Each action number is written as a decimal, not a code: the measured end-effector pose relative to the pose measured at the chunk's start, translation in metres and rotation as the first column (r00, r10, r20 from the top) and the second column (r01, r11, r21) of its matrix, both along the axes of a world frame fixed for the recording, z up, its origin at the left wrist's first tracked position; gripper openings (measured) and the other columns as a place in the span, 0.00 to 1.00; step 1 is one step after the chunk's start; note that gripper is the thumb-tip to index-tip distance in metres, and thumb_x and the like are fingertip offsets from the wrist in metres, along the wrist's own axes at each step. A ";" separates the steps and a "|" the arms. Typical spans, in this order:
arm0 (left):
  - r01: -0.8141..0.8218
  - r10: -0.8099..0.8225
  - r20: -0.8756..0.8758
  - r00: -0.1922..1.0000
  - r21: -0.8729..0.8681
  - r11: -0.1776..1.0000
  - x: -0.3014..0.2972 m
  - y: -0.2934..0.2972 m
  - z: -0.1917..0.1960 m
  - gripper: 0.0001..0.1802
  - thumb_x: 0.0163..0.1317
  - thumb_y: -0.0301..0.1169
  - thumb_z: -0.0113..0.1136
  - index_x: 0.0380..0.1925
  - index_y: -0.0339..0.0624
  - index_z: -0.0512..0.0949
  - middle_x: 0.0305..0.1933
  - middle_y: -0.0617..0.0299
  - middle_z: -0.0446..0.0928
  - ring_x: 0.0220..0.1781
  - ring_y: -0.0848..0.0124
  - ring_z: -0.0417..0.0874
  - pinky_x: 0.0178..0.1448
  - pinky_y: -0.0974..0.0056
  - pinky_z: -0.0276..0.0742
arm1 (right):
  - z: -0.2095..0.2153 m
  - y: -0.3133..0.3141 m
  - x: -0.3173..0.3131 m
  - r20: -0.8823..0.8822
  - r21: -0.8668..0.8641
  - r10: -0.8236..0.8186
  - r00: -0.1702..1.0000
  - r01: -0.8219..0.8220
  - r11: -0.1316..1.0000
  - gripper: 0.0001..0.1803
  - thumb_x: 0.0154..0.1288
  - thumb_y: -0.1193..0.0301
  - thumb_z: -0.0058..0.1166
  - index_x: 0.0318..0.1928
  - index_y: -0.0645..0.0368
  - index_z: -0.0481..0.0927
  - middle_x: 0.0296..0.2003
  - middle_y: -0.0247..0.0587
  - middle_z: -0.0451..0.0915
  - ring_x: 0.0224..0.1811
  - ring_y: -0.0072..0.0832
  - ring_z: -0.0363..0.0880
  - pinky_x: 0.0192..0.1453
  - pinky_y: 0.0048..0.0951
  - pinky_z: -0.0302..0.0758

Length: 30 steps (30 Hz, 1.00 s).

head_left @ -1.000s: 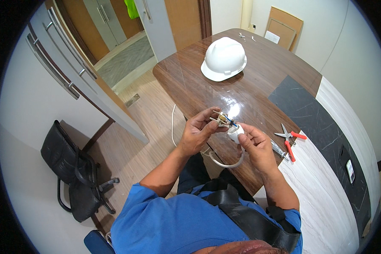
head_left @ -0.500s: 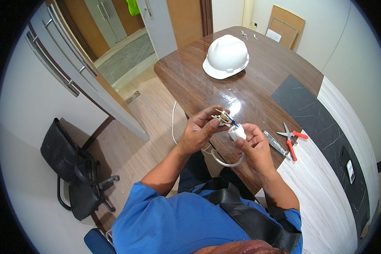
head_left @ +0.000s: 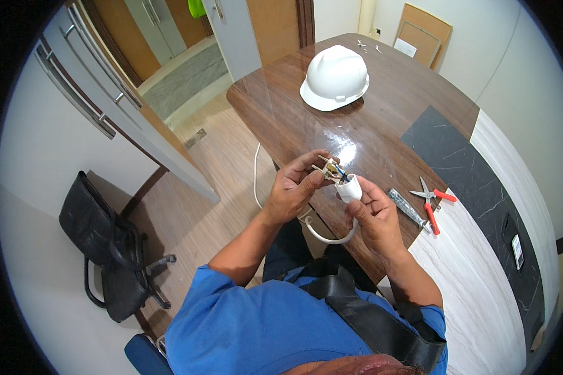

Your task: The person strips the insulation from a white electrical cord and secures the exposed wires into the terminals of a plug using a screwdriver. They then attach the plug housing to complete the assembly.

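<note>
Between the fingers and thumb of my left hand is the pin part of an electrical plug, its metal pins pointing left. Thin wires, one of them blue, run from it into a white plug cover. My right hand grips that cover, fingers closed round its side and lower end. A white cable leaves the cover's lower end and curves down and left. The pin part sits right at the cover's open end, tilted. My fingers hide some of both parts.
A white hard hat stands on the brown table. Right of my hands lie red-handled snips and a screwdriver-like tool with a clear handle. A phone lies farther right. A black chair stands at left.
The white cover has moved up and left, closer to the pin part, so less wire shows between them. My left hand keeps its hold almost in place.
</note>
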<state>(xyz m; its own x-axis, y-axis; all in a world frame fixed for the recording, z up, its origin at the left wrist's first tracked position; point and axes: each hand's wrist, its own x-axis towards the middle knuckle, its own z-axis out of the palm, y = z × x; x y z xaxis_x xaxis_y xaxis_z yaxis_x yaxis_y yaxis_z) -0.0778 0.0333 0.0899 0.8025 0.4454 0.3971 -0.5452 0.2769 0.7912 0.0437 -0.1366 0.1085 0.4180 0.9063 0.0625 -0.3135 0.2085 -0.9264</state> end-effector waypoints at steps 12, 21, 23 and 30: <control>0.007 -0.007 -0.006 1.000 0.030 1.000 -0.002 -0.002 0.006 0.26 0.72 0.33 0.57 0.67 0.35 0.66 0.62 0.47 0.75 0.64 0.60 0.78 0.68 0.52 0.76 | -0.006 -0.004 0.002 0.008 0.057 0.036 0.999 -0.037 0.998 0.29 0.71 0.64 0.61 0.66 0.65 0.68 0.48 0.43 0.82 0.40 0.22 0.80 0.41 0.24 0.76; 0.030 -0.028 -0.027 0.999 0.067 0.997 -0.003 0.000 0.004 0.28 0.73 0.34 0.56 0.69 0.36 0.65 0.63 0.48 0.74 0.65 0.59 0.77 0.69 0.52 0.74 | -0.003 -0.005 -0.005 0.014 -0.021 0.031 0.999 -0.031 0.999 0.31 0.73 0.55 0.56 0.67 0.63 0.70 0.48 0.43 0.82 0.38 0.22 0.78 0.40 0.23 0.76; 0.050 -0.050 -0.017 0.999 0.046 0.998 -0.002 0.000 0.003 0.27 0.74 0.34 0.55 0.69 0.36 0.65 0.63 0.48 0.74 0.66 0.59 0.77 0.70 0.52 0.74 | -0.001 -0.005 -0.007 0.028 -0.030 0.010 1.000 -0.009 1.000 0.32 0.73 0.54 0.56 0.67 0.63 0.70 0.48 0.41 0.82 0.37 0.21 0.78 0.40 0.22 0.76; 0.092 -0.092 0.000 0.996 0.015 0.996 0.000 0.001 -0.001 0.27 0.75 0.33 0.53 0.70 0.35 0.64 0.64 0.49 0.74 0.66 0.59 0.76 0.70 0.51 0.73 | 0.008 -0.005 -0.013 0.101 -0.059 -0.013 0.995 0.019 0.998 0.32 0.75 0.51 0.52 0.67 0.62 0.70 0.46 0.40 0.83 0.34 0.20 0.78 0.38 0.21 0.75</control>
<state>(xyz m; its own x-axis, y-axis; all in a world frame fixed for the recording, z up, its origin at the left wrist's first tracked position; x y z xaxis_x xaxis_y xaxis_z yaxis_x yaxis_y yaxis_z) -0.0782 0.0347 0.0894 0.8397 0.3634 0.4035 -0.5181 0.3139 0.7956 0.0306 -0.1413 0.1168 0.4272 0.9028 0.0508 -0.2154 0.1561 -0.9640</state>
